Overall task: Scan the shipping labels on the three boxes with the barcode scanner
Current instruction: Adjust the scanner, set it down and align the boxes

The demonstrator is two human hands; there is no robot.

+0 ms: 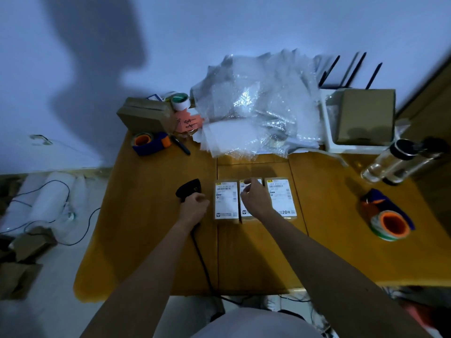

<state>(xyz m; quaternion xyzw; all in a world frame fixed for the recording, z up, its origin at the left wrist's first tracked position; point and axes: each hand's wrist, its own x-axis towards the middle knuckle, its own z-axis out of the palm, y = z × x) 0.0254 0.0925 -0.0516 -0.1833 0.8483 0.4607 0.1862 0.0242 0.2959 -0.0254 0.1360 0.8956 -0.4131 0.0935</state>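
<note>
Left hand: left hand (pixel 194 207) is wrapped around the handle of the barcode scanner (pixel 189 189), whose black head points away from the person, just left of the row of boxes.
Right hand: right hand (pixel 253 198) rests over the middle box (pixel 245 211), fingers curled loosely; whether it pinches the box or only steadies it, I cannot tell.
Cable: scanner cable (pixel 202 259) runs back from the left hand along the table toward the person and drops over the near edge.
Boxes: left box (pixel 225 201), the middle box and right box (pixel 283 196) lie flat side by side, touching or nearly so, white shipping labels facing up.
Step in hand: scanner is gripped but its head sits beside the boxes, not aimed at any label; this looks like the start of the scanning, with the right hand settling the row.
Next move: likely needs the scanner lifted, its head turned down at a barcode near the far end of a label, and the right hand cleared off the middle label, which it partly covers.
Table: wooden table (pixel 256 252) also carries bubble wrap (pixel 256 106) at the far side, a tape dispenser (pixel 151 142) far left, and a tape roll (pixel 391 224) well to the right.
</note>
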